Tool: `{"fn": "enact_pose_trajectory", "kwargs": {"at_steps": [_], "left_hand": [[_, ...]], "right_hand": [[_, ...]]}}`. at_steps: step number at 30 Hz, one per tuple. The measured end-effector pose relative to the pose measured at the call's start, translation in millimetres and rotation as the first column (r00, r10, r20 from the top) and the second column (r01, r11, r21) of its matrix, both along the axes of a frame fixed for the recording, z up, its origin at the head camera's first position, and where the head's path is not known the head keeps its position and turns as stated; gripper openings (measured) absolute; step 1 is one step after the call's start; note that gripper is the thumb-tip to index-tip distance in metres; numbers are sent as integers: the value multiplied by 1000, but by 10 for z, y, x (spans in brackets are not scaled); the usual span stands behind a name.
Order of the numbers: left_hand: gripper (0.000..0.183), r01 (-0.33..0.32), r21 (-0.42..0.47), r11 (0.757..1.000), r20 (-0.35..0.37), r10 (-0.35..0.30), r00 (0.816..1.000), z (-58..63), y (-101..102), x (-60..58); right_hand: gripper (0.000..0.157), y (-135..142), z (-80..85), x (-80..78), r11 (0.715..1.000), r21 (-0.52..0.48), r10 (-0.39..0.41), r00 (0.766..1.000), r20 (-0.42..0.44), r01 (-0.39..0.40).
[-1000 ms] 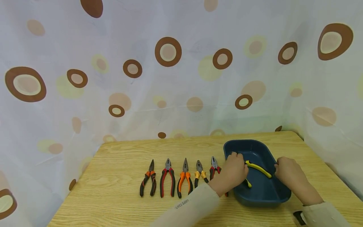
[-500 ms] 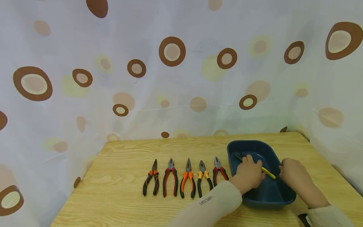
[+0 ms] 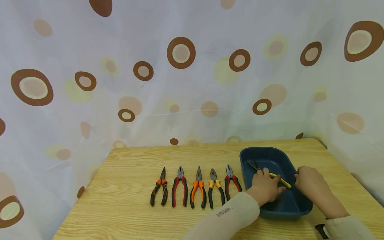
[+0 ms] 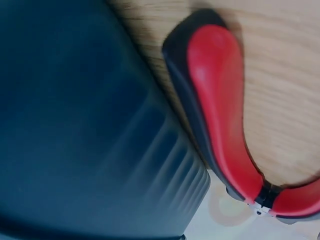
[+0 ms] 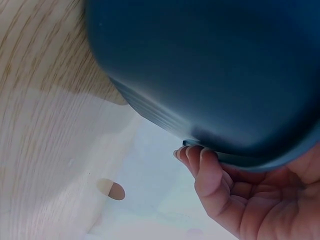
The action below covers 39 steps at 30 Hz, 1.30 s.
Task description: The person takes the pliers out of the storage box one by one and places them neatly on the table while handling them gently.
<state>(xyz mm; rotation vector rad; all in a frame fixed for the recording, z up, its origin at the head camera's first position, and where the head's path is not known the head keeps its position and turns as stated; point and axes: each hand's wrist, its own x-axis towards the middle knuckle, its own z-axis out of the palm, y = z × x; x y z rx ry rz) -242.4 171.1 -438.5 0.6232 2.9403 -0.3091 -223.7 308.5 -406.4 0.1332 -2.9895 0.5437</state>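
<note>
A dark blue plastic basin [image 3: 282, 209] stands at the right of the table. My right hand [image 3: 312, 183] grips its right rim; in the right wrist view the curled fingers [image 5: 207, 172] are at the rim. Inside the basin lies a pair of pliers with yellow handles [image 3: 285, 182], its metal nose toward the far left corner. Over these pliers rests my left hand [image 3: 265, 187], fingers spread and partly covering them. What its palm touches is hidden. Red-and-black pliers [image 4: 220, 95] lie just left of the basin in the left wrist view.
Left of the basin, several pliers lie in a row, noses away from me: orange-and-black pliers [image 3: 160, 186], red-and-black pliers [image 3: 180, 186], orange pliers [image 3: 198, 186], yellow-and-black pliers [image 3: 214, 186]. A patterned curtain [image 3: 186, 83] hangs behind the wooden table [image 3: 126, 193].
My left hand has lowered the yellow-handled pliers into the basin, moving right and down, and its fingers have spread over them. My right hand has stayed on the rim.
</note>
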Motion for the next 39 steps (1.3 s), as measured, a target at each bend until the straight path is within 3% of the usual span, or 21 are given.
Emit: {"fn": "enact_pose_trajectory", "kwargs": {"at_steps": [13,25,28,32,35,39], "left_hand": [[43,-9,2,1000,-1,9,1000,-28,20,-1],[36,-27,-170,985,-91,12,996,-51,91,147],[41,-84,-172,982,-107,66,992,-47,110,164],[70,-213,-137,967,-121,197,973,-37,128,144],[80,-268,-144,953,-80,259,963,-31,132,105],[75,-296,-141,945,8,300,954,-31,129,39]], "right_hand": [[17,-19,-13,19,1000,13,0,999,-50,1],[17,-39,11,22,1000,7,1,999,-48,-1],[18,-39,10,22,1000,8,3,999,-53,-3],[19,-32,-1,25,1000,6,7,998,-61,-7],[19,-31,-3,26,1000,8,7,998,-62,-7],[18,-41,4,24,1000,7,4,998,-57,-4]]}}
